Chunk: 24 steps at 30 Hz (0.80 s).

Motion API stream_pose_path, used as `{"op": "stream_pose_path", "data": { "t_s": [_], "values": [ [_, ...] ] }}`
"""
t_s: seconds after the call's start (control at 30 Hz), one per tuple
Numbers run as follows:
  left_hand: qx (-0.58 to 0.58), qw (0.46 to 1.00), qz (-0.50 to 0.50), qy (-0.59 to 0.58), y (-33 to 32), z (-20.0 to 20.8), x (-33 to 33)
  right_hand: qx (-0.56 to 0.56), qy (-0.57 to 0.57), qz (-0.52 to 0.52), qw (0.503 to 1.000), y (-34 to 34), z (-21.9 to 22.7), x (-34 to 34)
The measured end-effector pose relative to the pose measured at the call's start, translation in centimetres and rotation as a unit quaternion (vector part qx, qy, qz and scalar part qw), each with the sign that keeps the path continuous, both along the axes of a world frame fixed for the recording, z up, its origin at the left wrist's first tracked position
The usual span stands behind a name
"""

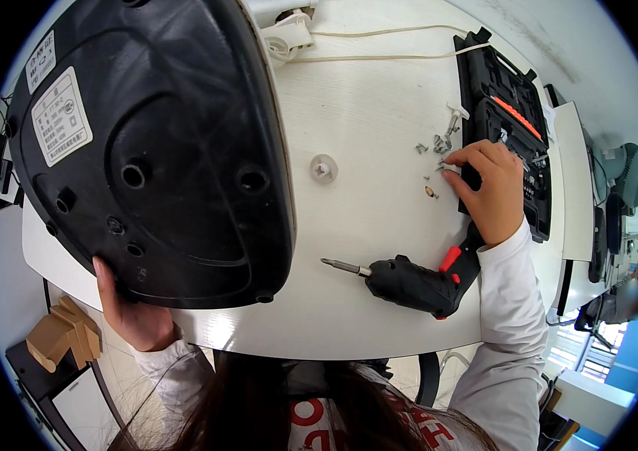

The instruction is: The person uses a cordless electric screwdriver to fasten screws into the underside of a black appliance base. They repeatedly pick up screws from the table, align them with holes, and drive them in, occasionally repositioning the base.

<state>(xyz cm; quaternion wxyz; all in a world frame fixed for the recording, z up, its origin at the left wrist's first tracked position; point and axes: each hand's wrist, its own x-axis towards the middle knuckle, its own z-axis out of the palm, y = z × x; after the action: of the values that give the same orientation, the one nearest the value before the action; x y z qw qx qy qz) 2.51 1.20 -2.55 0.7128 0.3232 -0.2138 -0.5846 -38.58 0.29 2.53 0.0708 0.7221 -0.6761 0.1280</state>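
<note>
A large black plastic base (pixel 184 188), with round screw holes and white labels on its underside, stands tilted at the left of the table. My left hand (pixel 139 319) grips its lower edge, the thumb on the face and the other fingers hidden behind. At the right, my right hand (pixel 490 184) has thumb and forefinger pinched around a small screw (pixel 441 166). Several loose screws (pixel 443 143) lie just beyond those fingertips. A black cordless screwdriver (pixel 409 284) with red buttons rests nearer me, its bit pointing left.
An open black tool case (pixel 511 109) with an orange-red piece lies at the far right, partly behind my right hand. A small translucent round part (pixel 323 169) sits mid-table. White cord (pixel 394 56) runs across the back. Cardboard (pixel 63 334) lies below the table's left side.
</note>
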Motion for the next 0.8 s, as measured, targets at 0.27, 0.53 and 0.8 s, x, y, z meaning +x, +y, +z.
{"op": "stream_pose_path", "data": {
  "t_s": [0.27,0.53,0.8],
  "values": [
    [-0.002,1.000,0.006,-0.012,-0.01,-0.12,0.13,-0.006,0.002,0.024,1.000,-0.12,-0.25,-0.38],
    [0.008,1.000,0.022,-0.019,-0.02,0.17,-0.34,-0.010,0.002,0.006,1.000,-0.03,-0.23,-0.34],
    [0.010,0.999,0.023,-0.021,-0.05,0.20,-0.32,-0.026,0.011,-0.013,1.000,0.09,-0.07,0.04]
  ]
}}
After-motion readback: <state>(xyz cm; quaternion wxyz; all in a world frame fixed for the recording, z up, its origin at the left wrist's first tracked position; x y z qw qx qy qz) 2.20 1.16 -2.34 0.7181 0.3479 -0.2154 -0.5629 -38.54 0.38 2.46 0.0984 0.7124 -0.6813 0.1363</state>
